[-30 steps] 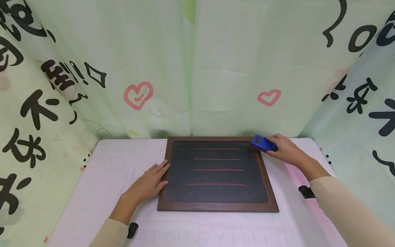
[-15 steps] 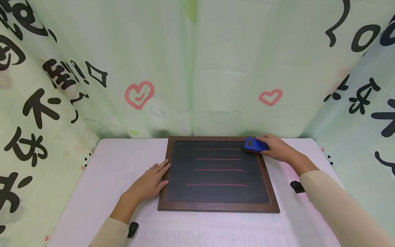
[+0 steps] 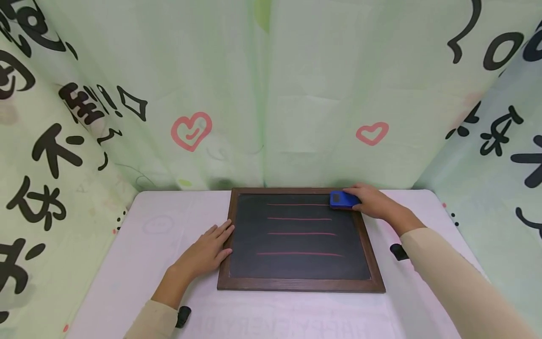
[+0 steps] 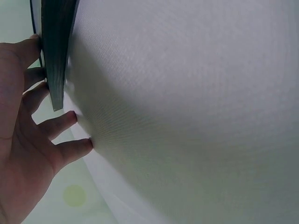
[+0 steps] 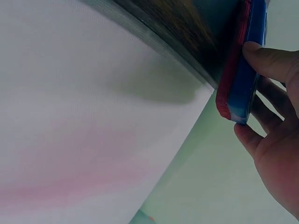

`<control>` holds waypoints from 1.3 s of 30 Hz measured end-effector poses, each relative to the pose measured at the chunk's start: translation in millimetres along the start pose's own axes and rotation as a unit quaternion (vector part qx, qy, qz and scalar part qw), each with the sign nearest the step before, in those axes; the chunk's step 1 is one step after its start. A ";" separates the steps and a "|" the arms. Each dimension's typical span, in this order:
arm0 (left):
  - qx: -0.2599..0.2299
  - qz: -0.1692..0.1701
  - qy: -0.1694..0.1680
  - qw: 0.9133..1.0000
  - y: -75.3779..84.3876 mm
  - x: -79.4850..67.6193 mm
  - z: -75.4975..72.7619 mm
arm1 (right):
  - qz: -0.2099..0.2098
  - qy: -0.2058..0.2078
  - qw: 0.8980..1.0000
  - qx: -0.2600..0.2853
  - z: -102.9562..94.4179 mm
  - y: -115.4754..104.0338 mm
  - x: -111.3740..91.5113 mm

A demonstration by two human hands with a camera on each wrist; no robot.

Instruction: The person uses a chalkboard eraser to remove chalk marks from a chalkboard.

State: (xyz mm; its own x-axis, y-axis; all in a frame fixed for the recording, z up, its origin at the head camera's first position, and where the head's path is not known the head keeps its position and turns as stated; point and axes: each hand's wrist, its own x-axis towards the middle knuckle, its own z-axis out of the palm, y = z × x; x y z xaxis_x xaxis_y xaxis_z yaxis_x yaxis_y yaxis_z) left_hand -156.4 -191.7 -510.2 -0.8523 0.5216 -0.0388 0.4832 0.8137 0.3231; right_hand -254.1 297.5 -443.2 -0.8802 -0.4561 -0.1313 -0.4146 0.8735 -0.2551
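A small blackboard [image 3: 296, 266] in a brown wooden frame lies flat on the table, with several pink lines drawn across it. My right hand [image 3: 372, 202] grips a blue eraser [image 3: 341, 200] at the board's upper right corner, at the right end of the top line. In the right wrist view the eraser [image 5: 252, 70] shows a red felt side, with thumb and fingers on its blue body. My left hand [image 3: 205, 249] rests against the left side of the frame. The left wrist view shows its fingers [image 4: 70, 150] spread, some touching the frame edge [image 4: 55, 56] and others the tabletop.
The white-covered table [image 3: 161, 216] extends on both sides of the board. A pale green curtain [image 3: 305, 103] with black characters and pink hearts hangs behind it and on both sides.
My right hand has moved left with the eraser, from over the frame's upper right corner to the end of the top pink line. My left hand has stayed in place.
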 end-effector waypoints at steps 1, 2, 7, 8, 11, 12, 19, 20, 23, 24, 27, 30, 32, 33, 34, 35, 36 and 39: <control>0.000 0.000 0.001 1.000 0.2 0.1 0.2 | 0.001 -0.001 1.000 0.000 0.2 -0.6 0.7; 0.001 0.001 0.002 1.000 0.3 0.0 0.4 | 0.000 -0.001 1.000 -0.002 0.5 -0.8 1.3; 0.009 0.003 0.002 1.000 -0.3 -0.2 1.0 | -0.005 -0.006 1.000 -0.009 3.4 -0.6 5.6; 0.010 0.004 0.001 1.000 -0.4 -0.2 1.0 | -0.006 -0.006 1.000 -0.009 3.8 -1.0 6.5; 0.011 0.003 0.001 1.000 -0.5 -0.6 0.9 | -0.010 -0.004 1.000 -0.005 5.7 -3.3 9.7; 0.010 0.003 0.001 1.000 -0.6 -0.6 1.0 | -0.012 -0.003 1.000 -0.006 6.4 -4.4 10.7; 0.006 -0.002 -0.003 1.000 0.4 -0.8 0.5 | -0.018 -0.001 1.000 -0.003 12.2 -12.5 18.7; 0.005 -0.004 -0.004 1.000 0.6 -0.8 0.5 | -0.021 0.001 1.000 -0.003 13.1 -13.7 20.1; 0.004 -0.007 -0.005 1.000 1.1 -1.0 0.5 | -0.029 0.004 1.000 -0.005 15.1 -18.0 23.3; 0.004 -0.008 -0.004 1.000 1.3 -1.1 0.5 | -0.030 0.004 1.000 -0.005 15.7 -19.3 24.4; 0.003 -0.006 -0.001 1.000 1.8 -1.2 0.2 | -0.031 0.004 1.000 -0.003 17.3 -23.1 26.5; 0.005 -0.003 0.003 1.000 1.6 -1.7 0.0 | -0.029 0.002 1.000 -0.001 19.3 -26.8 29.5; 0.007 -0.001 0.005 1.000 1.2 -2.3 0.0 | -0.032 0.000 0.999 0.002 21.2 -29.1 32.1; 0.007 -0.002 0.004 1.000 1.1 -2.6 -0.1 | -0.032 -0.001 0.999 0.002 22.0 -30.1 33.5; 0.007 -0.003 0.004 1.000 1.3 -2.8 -0.4 | -0.033 -0.001 0.999 0.001 23.0 -31.3 34.8; 0.006 -0.003 0.004 1.000 1.1 -2.8 -0.4 | -0.034 -0.002 0.999 0.000 23.8 -32.2 36.2; 0.006 -0.002 0.004 1.000 1.0 -2.9 -0.4 | -0.035 -0.003 0.999 0.000 24.5 -33.2 37.4; 0.004 -0.002 0.003 1.000 1.2 -2.3 -0.6 | -0.032 -0.010 0.999 0.002 25.6 -36.6 40.4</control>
State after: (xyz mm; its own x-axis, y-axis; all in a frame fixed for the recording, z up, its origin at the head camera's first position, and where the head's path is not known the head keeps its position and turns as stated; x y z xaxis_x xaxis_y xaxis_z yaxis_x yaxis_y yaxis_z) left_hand -154.0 -192.1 -509.2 -0.8556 0.5164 -0.0349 0.4807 0.8179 0.3162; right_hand -268.6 242.7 -463.7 -0.8474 -0.5140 -0.1330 -0.4685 0.8418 -0.2682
